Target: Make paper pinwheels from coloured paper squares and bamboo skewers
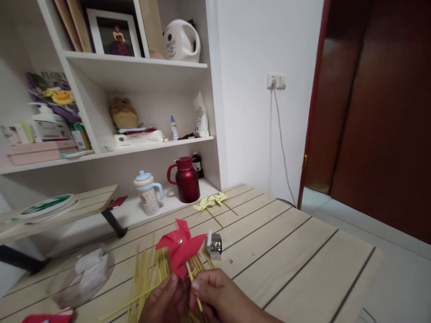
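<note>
A red paper pinwheel [182, 253] with a silvery pin at its centre is held up above the table. Its thin wooden stick [189, 272] is pinched between the thumb and fingers of my right hand [215, 291]. My left hand [163, 298] is closed at the pinwheel's lowest blade, its thumb against the red paper; the rest of its fingers are partly hidden. Beneath and behind both hands lies a spread of thin yellowish sticks [143, 269]. Just right of the pinwheel stands a small shiny box [214, 246].
Two pale yellow pinwheels [210, 202] lie at the table's far side. A clear round container [81, 273] with white packets is at left, near red paper pieces [49, 317]. Behind stand a cup [148, 193], a red jug [187, 181] and a small raised stand [97, 195].
</note>
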{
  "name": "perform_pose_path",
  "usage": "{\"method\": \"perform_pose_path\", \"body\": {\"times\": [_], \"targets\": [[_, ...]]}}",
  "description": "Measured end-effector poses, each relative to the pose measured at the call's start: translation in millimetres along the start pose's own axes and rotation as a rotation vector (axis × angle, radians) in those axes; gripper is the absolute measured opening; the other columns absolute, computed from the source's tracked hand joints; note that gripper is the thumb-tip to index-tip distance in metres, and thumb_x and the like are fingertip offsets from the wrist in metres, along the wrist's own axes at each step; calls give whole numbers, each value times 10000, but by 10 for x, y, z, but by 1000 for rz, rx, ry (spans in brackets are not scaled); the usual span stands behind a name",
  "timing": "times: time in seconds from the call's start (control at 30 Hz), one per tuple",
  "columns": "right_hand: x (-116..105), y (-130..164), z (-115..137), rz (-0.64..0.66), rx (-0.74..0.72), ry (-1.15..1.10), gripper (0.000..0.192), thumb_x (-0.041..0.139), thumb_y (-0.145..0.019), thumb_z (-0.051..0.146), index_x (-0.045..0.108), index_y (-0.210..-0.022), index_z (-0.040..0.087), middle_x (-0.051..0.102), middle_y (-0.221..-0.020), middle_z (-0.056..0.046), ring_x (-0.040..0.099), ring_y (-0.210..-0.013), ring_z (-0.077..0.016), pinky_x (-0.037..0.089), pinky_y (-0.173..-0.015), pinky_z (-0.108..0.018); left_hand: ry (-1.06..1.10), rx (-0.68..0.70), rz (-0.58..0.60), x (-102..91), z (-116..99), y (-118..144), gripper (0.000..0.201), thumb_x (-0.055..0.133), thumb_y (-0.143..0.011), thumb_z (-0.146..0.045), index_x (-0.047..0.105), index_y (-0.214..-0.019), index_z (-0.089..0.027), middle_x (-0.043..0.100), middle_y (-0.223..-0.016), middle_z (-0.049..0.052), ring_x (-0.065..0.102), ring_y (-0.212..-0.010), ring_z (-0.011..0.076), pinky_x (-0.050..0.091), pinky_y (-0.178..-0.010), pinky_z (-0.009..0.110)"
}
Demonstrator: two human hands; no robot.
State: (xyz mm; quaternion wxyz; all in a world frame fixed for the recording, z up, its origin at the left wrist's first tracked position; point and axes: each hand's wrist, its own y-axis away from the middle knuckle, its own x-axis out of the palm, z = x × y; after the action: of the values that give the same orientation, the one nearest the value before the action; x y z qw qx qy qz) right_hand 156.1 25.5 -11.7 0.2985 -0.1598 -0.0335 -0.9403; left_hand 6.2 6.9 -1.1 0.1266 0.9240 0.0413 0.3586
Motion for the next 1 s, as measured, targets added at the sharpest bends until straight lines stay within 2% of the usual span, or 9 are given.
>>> {"method": "perform_pose_path", "body": {"times": [0.13, 0.23, 0.33, 0.47, 0.6, 0.67, 0.77, 0.87, 1.0], "targets": [[5, 35, 130, -141, -45, -126, 503, 707, -675, 641, 555, -624, 165, 387, -389, 101, 246, -340, -39, 128, -374, -198, 12, 9, -38, -46, 2, -7, 394, 937, -440, -221, 787, -794, -132, 784, -955, 135, 740, -870, 247, 595, -808, 313], [-27, 57, 197, -206, -60, -124, 467, 683, -727, 609, 581, -674, 156, 399, -400, 103, 218, -330, -35, 116, -361, -194, -23, 35, -40, -56, 21, 4, 402, 924, -488, -202, 784, -856, -120, 777, -990, 147, 737, -863, 217, 586, -826, 284], [-48, 60, 194, -210, -65, -115, 446, 662, -760, 587, 597, -688, 152, 400, -401, 101, 212, -321, -36, 106, -349, -194, -14, 98, -101, -38, 28, 15, 349, 916, -480, -129, 780, -801, -104, 785, -915, 147, 739, -792, 204, 599, -773, 267], [-38, 56, 155, -191, -44, -89, 459, 654, -758, 597, 605, -683, 147, 393, -393, 99, 220, -320, -36, 114, -348, -188, 17, 133, -178, 28, -3, 43, 151, 744, -662, 35, 765, -766, -73, 783, -842, 143, 736, -725, 181, 607, -717, 259], [-23, 55, 152, -213, -40, -85, 450, 656, -757, 588, 605, -681, 147, 395, -401, 97, 219, -319, -33, 100, -344, -189, -16, 172, -230, 77, -24, 72, 205, 674, -699, 72, 762, -797, -86, 780, -907, 143, 736, -808, 176, 595, -757, 257], [-22, 57, 158, -214, -46, -78, 439, 649, -774, 573, 606, -679, 146, 397, -404, 96, 218, -317, -33, 96, -342, -192, -61, 196, -241, 74, -23, 82, 210, 801, -592, 6, 758, -753, -122, 783, -864, 99, 727, -749, 156, 590, -715, 232], [-25, 61, 163, -199, -58, -58, 435, 623, -805, 563, 609, -684, 145, 395, -395, 96, 214, -303, -31, 86, -342, -201, -148, 217, -211, 50, -16, 98, 334, 939, -424, -263, 734, -652, -131, 675, -525, 9, 586, -454, 82, 497, -476, 161], [-21, 63, 164, -181, -58, -47, 444, 615, -806, 573, 603, -677, 149, 392, -378, 96, 222, -292, -34, 97, -345, -204, -352, 234, -128, 30, -11, 126, 478, 875, -457, -543, 727, -658, -135, 485, -327, -45, 415, -332, 53, 356, -381, 164], [-8, 69, 173, -184, -43, -35, 451, 624, -794, 580, 598, -665, 148, 395, -373, 96, 234, -297, -34, 122, -356, -200, -528, 219, -68, 17, -15, 172, 508, 763, -577, -650, 576, -478, -188, 432, -302, -39, 396, -331, 68, 329, -400, 193]]}}
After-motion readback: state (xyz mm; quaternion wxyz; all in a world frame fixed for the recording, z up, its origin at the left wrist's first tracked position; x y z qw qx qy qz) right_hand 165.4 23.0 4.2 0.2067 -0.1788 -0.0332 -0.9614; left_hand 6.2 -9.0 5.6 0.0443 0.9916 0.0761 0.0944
